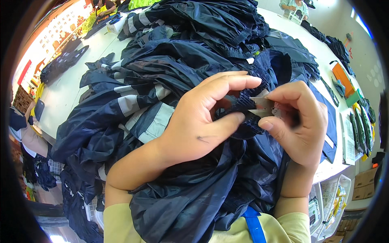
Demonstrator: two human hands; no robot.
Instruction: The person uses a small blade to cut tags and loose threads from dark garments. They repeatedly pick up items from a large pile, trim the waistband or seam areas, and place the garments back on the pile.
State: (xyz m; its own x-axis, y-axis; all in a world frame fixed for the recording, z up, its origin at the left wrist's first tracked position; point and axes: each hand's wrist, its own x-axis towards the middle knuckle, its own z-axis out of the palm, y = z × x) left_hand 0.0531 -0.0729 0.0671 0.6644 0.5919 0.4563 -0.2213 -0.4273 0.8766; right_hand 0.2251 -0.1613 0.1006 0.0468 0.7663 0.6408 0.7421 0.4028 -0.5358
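My left hand [194, 121] is closed round the gathered elastic edge [244, 103] of a dark navy garment [186, 198], its thumb and fingers pinching the cloth. In my right hand [304, 121] is a small pair of thread snips [262, 107], gripped between thumb and fingers. The two metal blades are spread and point left, right beside the elastic edge. Whether they touch the cloth, I cannot tell. The garment's smooth fabric drapes down from my hands over my lap.
A big heap of navy garments with grey reflective bands [129, 104] covers much of the white table [60, 101]. Packed bags [360, 127] and an orange item [342, 79] lie at the right. White baskets [334, 202] stand below the table's right edge. Other people [293, 8] are around the table.
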